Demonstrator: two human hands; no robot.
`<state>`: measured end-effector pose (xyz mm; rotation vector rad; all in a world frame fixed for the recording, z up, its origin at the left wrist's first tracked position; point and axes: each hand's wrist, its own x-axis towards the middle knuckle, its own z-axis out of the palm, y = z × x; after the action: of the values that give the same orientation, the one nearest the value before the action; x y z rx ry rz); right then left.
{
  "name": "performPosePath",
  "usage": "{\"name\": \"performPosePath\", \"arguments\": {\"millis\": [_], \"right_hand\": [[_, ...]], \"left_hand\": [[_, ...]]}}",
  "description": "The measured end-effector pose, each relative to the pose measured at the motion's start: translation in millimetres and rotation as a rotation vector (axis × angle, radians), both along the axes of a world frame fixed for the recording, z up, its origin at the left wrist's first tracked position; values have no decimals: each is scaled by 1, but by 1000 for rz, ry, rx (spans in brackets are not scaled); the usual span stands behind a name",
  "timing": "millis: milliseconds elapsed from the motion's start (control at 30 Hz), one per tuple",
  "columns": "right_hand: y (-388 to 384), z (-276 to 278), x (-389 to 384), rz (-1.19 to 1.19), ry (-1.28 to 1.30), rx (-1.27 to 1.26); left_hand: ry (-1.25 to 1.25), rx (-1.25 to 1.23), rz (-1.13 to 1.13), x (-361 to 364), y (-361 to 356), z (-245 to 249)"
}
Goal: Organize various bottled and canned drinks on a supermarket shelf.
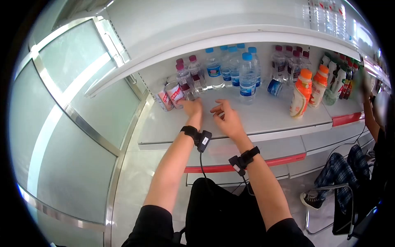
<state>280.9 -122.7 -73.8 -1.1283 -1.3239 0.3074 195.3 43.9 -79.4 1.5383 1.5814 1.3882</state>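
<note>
My left hand (192, 108) reaches low onto the shelf, its fingertips right at the lower side of a red-and-white can (175, 94). Part of its fingers is hidden, so I cannot tell whether they grip the can. Close beside that can, on its left, stands another similar can (165, 101). Just behind the hand is a clear bottle with a maroon cap (184, 78). My right hand (228, 119) hovers over the shelf front, fingers loosely bent and apart, holding nothing. Nearest to it stands a blue-capped water bottle (247, 80). Black straps with small boxes circle both wrists.
More blue-capped bottles (213, 70) line the back. One bottle lies on its side (275, 87) near two orange-capped bottles (301, 94). An upper shelf (230, 35) overhangs everything. Frosted glass panels (70, 136) are at the left; another person's plaid-clad leg (335, 171) shows at right.
</note>
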Motion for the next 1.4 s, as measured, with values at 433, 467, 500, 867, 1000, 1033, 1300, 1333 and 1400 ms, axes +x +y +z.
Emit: {"name": "performPosePath", "arguments": {"millis": [433,467,500,867,1000,1033,1300,1333,1400], "right_hand": [[-6,-1,0,-75,97,74],[-8,1,1,-92,85,64],[-7,0,1,-137,90,79],[-138,27,126,-1085,-248,309],[-137,58,171,-1022,-309,18],[-137,60,173,-1026,-311,24],[-141,57,206,-1278,-307,-328],[-141,56,208,-1320,-309,-338],[-145,50,198,-1379,-370,-237]], "left_hand": [[542,467,-578,-79,-106,12],[525,464,-594,-76,-108,9],[529,545,-530,-74,-111,6],[549,577,-467,-78,-116,4],[519,629,-511,-79,-115,3],[523,647,-500,-80,-114,3],[500,650,-473,-80,-114,4],[512,645,-478,-82,-116,4],[505,655,-484,-81,-115,2]]}}
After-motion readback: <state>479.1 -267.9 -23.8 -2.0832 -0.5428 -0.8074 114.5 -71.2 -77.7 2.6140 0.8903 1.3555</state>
